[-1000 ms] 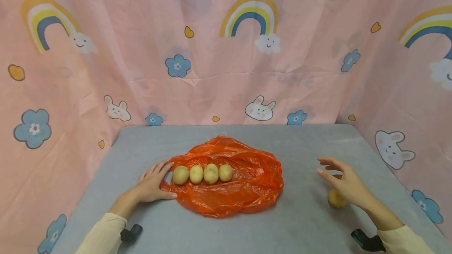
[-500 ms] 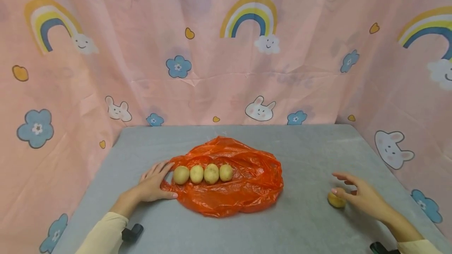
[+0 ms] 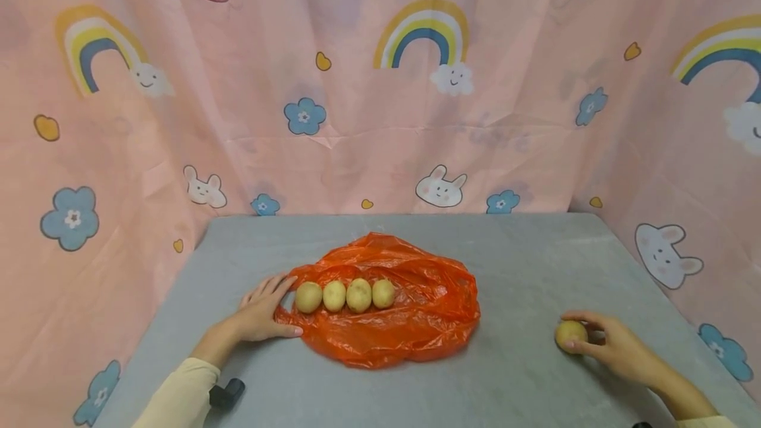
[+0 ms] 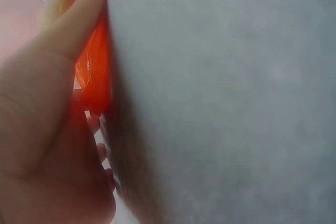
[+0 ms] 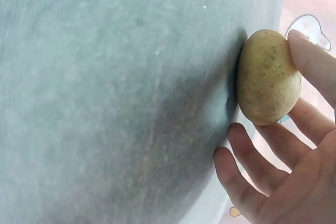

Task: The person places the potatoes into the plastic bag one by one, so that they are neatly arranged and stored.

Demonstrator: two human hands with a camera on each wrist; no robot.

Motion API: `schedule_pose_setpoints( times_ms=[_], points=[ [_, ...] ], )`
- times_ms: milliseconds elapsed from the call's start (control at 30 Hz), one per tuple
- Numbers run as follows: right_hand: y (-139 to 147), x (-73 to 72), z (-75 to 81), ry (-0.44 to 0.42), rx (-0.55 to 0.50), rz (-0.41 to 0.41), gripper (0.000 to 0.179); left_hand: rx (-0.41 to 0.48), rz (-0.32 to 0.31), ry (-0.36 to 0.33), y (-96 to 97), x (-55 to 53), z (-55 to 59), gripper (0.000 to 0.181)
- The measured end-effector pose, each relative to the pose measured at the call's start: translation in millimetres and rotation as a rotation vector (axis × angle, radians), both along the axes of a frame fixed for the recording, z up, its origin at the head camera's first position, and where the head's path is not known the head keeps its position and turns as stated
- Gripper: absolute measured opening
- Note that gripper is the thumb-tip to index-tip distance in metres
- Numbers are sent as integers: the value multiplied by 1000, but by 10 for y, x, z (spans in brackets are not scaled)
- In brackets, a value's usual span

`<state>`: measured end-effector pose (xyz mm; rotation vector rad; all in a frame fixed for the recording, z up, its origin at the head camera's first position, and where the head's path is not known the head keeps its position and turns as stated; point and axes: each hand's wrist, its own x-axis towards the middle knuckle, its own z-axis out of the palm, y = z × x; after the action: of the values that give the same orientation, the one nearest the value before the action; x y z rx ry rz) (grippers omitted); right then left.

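In the head view, several potatoes [image 3: 359, 295] lie in a row on the left part of a flattened orange plastic bag [image 3: 410, 335]. My left hand [image 3: 261, 312] rests against the bag's left end, fingers spread and thumb along its near edge. In the left wrist view, the thumb [image 4: 79, 19] lies over the orange plastic. Off to the right, my right hand [image 3: 618, 349] pinches a single potato [image 3: 567, 335] between thumb and fingers. The right wrist view shows this potato [image 5: 268, 77] close against the tabletop, with the thumb on one side and fingers on the other.
A grey table [image 3: 505, 388] carries everything. Behind it and at both sides hangs a pink curtain [image 3: 368, 104] printed with rainbows, rabbits and flowers. A dark wrist camera mount [image 3: 227, 393] sits at the left sleeve.
My right hand has moved right and down toward the table's near side, and its thumb and fingers have come round the lone potato. The left hand has stayed at the bag.
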<state>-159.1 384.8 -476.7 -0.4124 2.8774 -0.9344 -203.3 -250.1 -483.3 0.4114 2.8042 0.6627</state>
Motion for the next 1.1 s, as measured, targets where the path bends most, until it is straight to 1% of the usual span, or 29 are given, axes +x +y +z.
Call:
schedule_pose_setpoints(
  times_ms=[133,200,300,400,533,633,733,800,900,1000,1100],
  points=[
    [20,-9,-33,29,-30,18,42,7,2,1,-13,-4,-23,113],
    [38,-12,-44,35,-41,32,44,17,1,14,-11,-6,-25,112],
    [50,-16,-41,6,-28,40,47,27,-3,27,-8,-5,-23,111],
    [33,-22,-23,-33,29,20,52,19,-8,23,-2,-8,7,111],
    [-8,-34,36,-88,75,7,58,0,-4,12,4,-6,33,110],
    [-41,-43,86,-109,85,2,59,-5,1,5,2,-5,22,110],
    [-83,-44,140,-87,100,-12,59,-8,3,0,0,-4,5,110],
    [-122,-50,173,-53,95,-18,59,3,0,3,0,-1,14,110],
    [-203,-69,231,-1,35,-4,60,23,-9,19,-5,10,35,110],
    [-312,-105,306,27,-37,17,59,40,-23,44,-22,8,12,110],
    [-447,-144,394,44,-57,19,57,46,-25,47,-39,-1,-35,113]
  ],
)
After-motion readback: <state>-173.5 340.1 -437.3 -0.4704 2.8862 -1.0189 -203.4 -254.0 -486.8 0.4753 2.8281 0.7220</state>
